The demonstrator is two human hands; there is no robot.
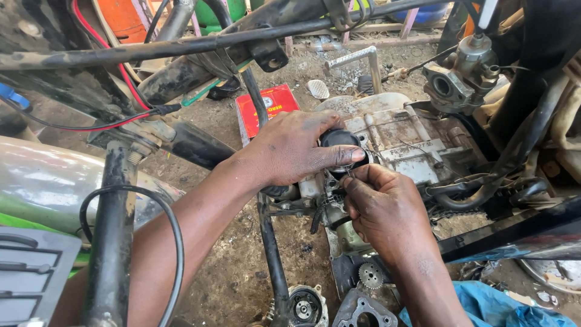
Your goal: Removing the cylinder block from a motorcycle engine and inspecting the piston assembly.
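My left hand wraps over a round black part on the side of a dirty grey motorcycle engine, thumb along its lower edge. My right hand is just below it, fingers pinched together on a thin wire or clip at the black part's underside. What the fingertips pinch is too small to tell for sure. Both hands are smeared with grease.
Black frame tubes cross above; one tube runs down below my hands. A carburettor hangs at upper right. A red box lies on the dirt. A gear, engine covers and blue plastic lie below.
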